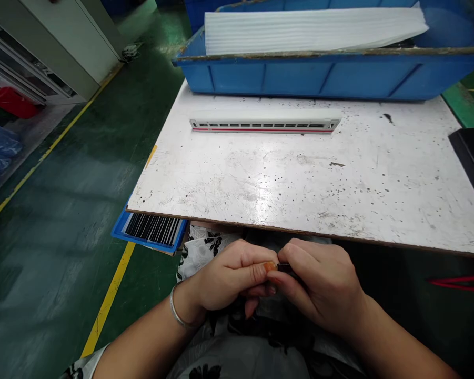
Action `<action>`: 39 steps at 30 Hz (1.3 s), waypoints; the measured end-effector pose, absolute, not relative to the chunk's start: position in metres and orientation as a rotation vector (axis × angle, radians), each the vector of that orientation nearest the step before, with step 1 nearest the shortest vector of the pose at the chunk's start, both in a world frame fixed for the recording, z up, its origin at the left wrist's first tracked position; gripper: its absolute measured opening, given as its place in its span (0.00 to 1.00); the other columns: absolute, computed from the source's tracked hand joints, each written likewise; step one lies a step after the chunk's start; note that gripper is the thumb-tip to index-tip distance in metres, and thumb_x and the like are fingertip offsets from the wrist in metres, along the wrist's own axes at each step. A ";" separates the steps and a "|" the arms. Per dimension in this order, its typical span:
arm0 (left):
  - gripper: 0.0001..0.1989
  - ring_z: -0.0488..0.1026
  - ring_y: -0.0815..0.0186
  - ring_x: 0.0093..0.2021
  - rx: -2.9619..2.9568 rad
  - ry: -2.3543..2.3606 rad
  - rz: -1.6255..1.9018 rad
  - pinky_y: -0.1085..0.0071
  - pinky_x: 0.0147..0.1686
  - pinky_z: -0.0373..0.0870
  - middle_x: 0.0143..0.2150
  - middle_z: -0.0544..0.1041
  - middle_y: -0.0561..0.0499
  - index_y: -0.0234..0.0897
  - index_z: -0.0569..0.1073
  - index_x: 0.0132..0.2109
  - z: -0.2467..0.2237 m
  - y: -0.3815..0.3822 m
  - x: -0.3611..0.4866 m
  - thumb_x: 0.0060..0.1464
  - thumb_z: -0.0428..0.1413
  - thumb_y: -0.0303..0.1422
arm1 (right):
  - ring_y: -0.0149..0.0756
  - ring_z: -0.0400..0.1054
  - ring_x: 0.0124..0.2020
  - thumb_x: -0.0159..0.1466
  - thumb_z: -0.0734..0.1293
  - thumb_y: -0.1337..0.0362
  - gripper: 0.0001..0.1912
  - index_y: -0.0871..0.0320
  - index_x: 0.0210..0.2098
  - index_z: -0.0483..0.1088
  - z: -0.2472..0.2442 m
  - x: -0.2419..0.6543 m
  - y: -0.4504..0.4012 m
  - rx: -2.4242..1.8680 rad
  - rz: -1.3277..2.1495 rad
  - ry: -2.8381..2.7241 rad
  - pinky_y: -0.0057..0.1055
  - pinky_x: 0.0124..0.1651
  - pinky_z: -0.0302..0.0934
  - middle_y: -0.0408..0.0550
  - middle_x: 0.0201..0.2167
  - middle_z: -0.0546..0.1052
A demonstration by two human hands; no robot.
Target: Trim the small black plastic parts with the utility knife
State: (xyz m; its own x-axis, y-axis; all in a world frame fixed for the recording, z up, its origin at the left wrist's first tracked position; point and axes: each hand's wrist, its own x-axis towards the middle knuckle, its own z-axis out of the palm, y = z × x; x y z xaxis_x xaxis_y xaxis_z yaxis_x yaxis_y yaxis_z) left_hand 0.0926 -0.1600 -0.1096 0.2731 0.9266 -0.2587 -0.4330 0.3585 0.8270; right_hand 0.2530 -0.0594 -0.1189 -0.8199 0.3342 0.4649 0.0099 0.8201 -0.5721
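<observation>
Over my lap, just off the table's front edge, my left hand (240,273) and my right hand (323,284) meet with fingertips pressed together. Between them a small dark strip (284,267) shows, gripped by both; most of it is hidden by the fingers, so its kind cannot be made out. A white model train carriage (265,122) with dark windows and a red stripe lies lengthwise on the white table (237,173), away from both hands.
At the table's back stands a long blue bin (300,76) with white foam sheeting (311,30) in it. Below the left front edge sits a blue tray (118,231) of thin dark pieces. A black object (473,158) rests at the right edge.
</observation>
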 end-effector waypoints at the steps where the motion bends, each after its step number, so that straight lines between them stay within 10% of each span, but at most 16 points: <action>1: 0.18 0.58 0.78 0.16 0.709 0.839 1.031 0.82 0.13 0.51 0.19 0.60 0.57 0.34 0.63 0.27 -0.110 -0.160 0.093 0.63 0.52 0.38 | 0.28 0.54 0.21 0.69 0.62 0.61 0.16 0.59 0.25 0.63 -0.119 0.253 -0.059 -0.246 0.754 -2.440 0.31 0.24 0.45 0.41 0.20 0.62; 39: 0.20 0.60 0.75 0.16 0.752 0.890 1.031 0.81 0.14 0.53 0.19 0.58 0.57 0.34 0.63 0.27 -0.114 -0.160 0.097 0.63 0.52 0.42 | 0.28 0.51 0.21 0.69 0.63 0.60 0.17 0.57 0.24 0.62 -0.120 0.256 -0.058 -0.226 0.718 -2.399 0.30 0.24 0.44 0.39 0.19 0.59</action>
